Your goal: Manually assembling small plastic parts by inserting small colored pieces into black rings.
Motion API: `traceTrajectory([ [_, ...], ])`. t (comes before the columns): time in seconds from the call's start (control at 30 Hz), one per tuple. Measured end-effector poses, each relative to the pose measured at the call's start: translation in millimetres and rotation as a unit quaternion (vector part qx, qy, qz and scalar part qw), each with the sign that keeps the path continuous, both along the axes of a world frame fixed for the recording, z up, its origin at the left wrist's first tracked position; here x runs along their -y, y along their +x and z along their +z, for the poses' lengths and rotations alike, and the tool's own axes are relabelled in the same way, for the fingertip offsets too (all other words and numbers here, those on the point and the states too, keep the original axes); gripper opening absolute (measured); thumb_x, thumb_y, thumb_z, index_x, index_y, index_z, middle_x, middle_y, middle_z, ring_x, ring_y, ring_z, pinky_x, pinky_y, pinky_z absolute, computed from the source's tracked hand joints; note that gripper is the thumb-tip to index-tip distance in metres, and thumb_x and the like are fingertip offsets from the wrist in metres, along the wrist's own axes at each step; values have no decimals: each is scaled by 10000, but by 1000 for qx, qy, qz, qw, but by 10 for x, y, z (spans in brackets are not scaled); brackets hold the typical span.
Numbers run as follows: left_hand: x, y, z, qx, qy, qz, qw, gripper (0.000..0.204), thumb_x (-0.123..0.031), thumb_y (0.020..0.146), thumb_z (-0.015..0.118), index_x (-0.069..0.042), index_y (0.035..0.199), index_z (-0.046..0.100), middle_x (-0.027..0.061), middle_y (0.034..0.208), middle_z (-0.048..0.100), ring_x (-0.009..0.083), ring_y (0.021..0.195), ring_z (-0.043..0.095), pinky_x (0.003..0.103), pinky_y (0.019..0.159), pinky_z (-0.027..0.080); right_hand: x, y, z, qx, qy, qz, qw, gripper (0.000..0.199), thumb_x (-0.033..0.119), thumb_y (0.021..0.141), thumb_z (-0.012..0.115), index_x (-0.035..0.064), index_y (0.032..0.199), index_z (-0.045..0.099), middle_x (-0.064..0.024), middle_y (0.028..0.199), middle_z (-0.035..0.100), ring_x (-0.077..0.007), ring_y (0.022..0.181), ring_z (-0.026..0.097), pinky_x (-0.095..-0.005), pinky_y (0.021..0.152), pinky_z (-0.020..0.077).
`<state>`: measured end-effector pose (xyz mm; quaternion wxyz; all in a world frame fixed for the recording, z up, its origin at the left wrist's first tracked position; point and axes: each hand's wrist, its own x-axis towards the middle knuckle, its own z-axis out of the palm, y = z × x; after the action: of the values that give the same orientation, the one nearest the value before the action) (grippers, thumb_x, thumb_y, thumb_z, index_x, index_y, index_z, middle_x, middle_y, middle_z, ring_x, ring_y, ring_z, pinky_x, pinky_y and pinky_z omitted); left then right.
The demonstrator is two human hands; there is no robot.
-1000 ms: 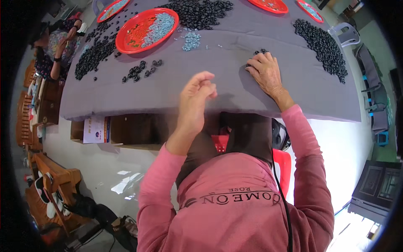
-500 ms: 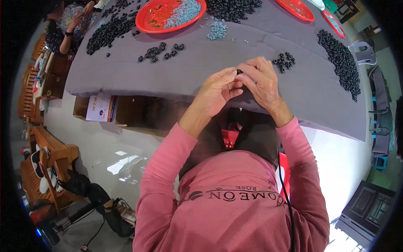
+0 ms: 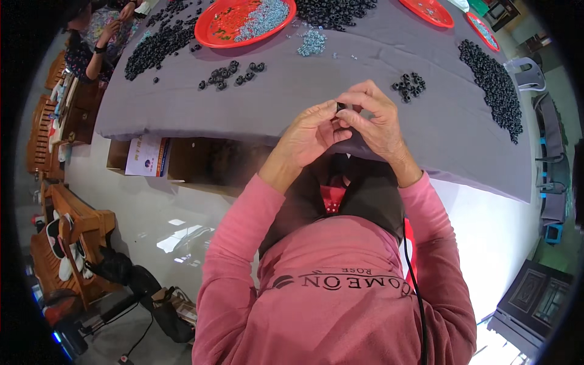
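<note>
Over the near edge of the grey-covered table [image 3: 182,112], my two hands meet at the fingertips around a small black round part [image 3: 340,107]. My left hand [image 3: 313,131] pinches it from the left between thumb and forefinger. From the right, the thumb and curled fingers of my right hand [image 3: 376,118] close on the same part. Fingers cover much of it, so its full shape is hidden. A small cluster of similar black parts [image 3: 409,87] lies just beyond my right hand, and another loose group [image 3: 224,76] is farther to the left.
Larger heaps of black parts lie at the left [image 3: 155,53], far middle [image 3: 334,13] and right [image 3: 491,88]. A red plate [image 3: 208,33] holds pale blue pieces, with a small blue pile [image 3: 312,43] beside it. Another person [image 3: 91,55] sits at the far left. A black cable [image 3: 418,298] hangs along my front.
My right forefinger has lifted and shifted slightly left over the black part. Both hands still hold it in nearly the same place; the whole view has shifted a little.
</note>
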<state>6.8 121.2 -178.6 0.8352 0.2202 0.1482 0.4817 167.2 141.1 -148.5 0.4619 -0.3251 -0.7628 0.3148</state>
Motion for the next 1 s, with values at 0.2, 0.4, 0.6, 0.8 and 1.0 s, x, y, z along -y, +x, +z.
traceTrajectory([
  [0.2,-30,-22,8,-28,-3,23,999,224,-144,908,520,-48,1109,543,39,980,592,130,913,590,304,772,517,-31,-50,-81,-9,19,-20,1000,219,6,740,675,32,956,650,-61,909,540,-134,759,533,-247,665,451],
  [0.4,-102,-141,6,-118,27,26,992,214,-109,865,579,-62,1073,568,41,956,602,143,859,615,306,747,521,-15,-50,-59,22,26,-19,999,264,-1,727,678,59,982,653,-61,913,537,-153,800,541,-265,697,454],
  [0.6,-131,-212,37,-124,2,0,992,177,-97,856,587,-79,1032,591,39,936,608,150,857,619,302,730,516,-39,-47,-10,28,34,-7,999,302,53,722,686,132,1014,673,-40,845,511,-170,755,524,-269,660,438],
  [0.8,-314,-229,-100,-33,-12,58,998,138,-102,860,586,-79,996,586,32,883,607,156,845,612,303,756,513,-382,21,29,6,-55,-103,993,210,46,793,601,7,999,610,-74,853,598,-123,754,566,-259,692,460],
  [1.0,-580,-116,-160,25,-11,86,996,119,-98,884,555,-60,995,572,41,874,598,158,843,606,301,754,525,-1210,232,-273,217,11,-215,952,226,164,755,660,10,913,611,-112,791,629,-204,685,597,-316,655,477],
])
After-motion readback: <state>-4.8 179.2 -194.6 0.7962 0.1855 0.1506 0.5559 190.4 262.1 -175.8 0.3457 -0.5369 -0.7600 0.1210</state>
